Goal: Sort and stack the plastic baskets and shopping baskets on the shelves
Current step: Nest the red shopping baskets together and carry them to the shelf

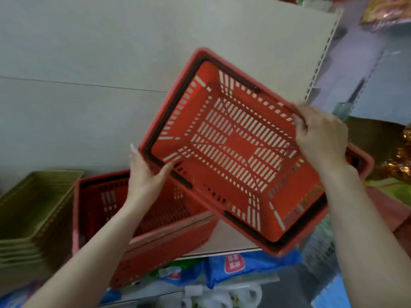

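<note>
The person is holding one red shopping basket (233, 156) in the air over the shelf (224, 238), tilted so that its open mouth is facing the camera. Judging by this, the step in hand is nesting this basket onto the stack of red baskets (155, 236) that is standing on the shelf below and to the left, just beside the olive plastic baskets (33, 214).

The right hand (322, 138) is gripping the upper right rim, with its fingers curling over the edge. The left hand (145, 176) is meeting the lower left rim. Its thumb is reaching inside and its fingers are lying straight along the outside, so it seems to be pinching the rim, though the blur is making this uncertain. The basket is spanning the gap between the two hands, and its near corner is hanging over the shelf's front edge.

The next move is probably calling for levelling the basket, turning it to match the stack, shifting it left and lowering it in. Another red basket (364, 161) is showing behind the right wrist.
</note>
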`<state>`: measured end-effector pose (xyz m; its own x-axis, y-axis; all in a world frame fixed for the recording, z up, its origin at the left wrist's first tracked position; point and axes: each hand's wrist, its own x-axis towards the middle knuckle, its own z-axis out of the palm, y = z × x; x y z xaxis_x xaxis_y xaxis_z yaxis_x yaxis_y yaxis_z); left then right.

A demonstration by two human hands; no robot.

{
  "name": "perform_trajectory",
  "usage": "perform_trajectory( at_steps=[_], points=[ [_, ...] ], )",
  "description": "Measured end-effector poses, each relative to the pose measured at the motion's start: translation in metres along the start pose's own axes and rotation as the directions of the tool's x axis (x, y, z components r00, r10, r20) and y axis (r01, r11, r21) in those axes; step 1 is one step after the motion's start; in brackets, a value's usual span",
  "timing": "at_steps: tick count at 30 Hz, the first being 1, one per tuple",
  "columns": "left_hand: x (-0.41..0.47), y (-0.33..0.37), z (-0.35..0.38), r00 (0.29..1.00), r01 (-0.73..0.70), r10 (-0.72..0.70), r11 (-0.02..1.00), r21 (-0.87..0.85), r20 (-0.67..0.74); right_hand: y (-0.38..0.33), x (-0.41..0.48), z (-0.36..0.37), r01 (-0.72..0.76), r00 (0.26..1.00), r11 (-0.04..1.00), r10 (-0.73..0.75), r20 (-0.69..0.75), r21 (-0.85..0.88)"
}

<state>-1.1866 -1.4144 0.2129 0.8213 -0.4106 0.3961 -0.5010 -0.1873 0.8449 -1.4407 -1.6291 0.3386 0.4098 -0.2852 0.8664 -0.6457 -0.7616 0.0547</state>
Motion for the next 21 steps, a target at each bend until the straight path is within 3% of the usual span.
perform_trajectory(
  at_steps=[4,7,9,11,14,15,17,19,20,21],
  points=[
    [0.012,-0.017,-0.071,0.994,-0.013,0.019,0.999,0.051,-0.107,-0.064,0.027,0.016,0.171,0.985,0.98,-0.167,-0.047,0.102],
    [0.007,-0.025,-0.103,0.985,-0.021,0.022,1.0,0.007,-0.172,-0.107,0.032,0.031,0.174,0.983,0.966,-0.159,-0.09,0.192],
    [-0.002,-0.032,-0.114,0.973,0.0,-0.013,0.999,-0.054,-0.229,-0.124,0.033,0.038,0.135,0.988,0.964,-0.114,-0.103,0.227],
    [-0.011,-0.04,-0.119,0.964,0.043,-0.074,0.991,-0.126,-0.254,-0.129,0.027,0.042,0.048,0.998,0.986,-0.041,-0.047,0.157],
    [-0.014,-0.052,-0.129,0.949,0.1,-0.163,0.967,-0.233,-0.271,-0.113,-0.004,0.043,-0.22,0.975,0.972,0.221,-0.005,0.084],
    [-0.013,-0.056,-0.134,0.94,0.128,-0.207,0.951,-0.281,-0.273,-0.106,-0.021,0.045,-0.334,0.943,0.937,0.333,0.027,0.103],
    [-0.011,-0.063,-0.143,0.913,0.179,-0.3,0.904,-0.389,-0.278,-0.094,-0.051,0.056,-0.539,0.838,0.81,0.489,0.242,0.23],
    [-0.009,-0.066,-0.151,0.893,0.211,-0.362,0.863,-0.459,-0.269,-0.099,-0.062,0.064,-0.68,0.73,0.579,0.477,0.49,0.45],
    [-0.01,-0.066,-0.155,0.893,0.217,-0.369,0.856,-0.469,-0.26,-0.104,-0.063,0.066,-0.693,0.721,0.472,0.455,0.522,0.545],
    [-0.011,-0.065,-0.159,0.899,0.215,-0.363,0.853,-0.475,-0.245,-0.109,-0.06,0.065,-0.675,0.736,0.435,0.454,0.503,0.595]
  ],
)
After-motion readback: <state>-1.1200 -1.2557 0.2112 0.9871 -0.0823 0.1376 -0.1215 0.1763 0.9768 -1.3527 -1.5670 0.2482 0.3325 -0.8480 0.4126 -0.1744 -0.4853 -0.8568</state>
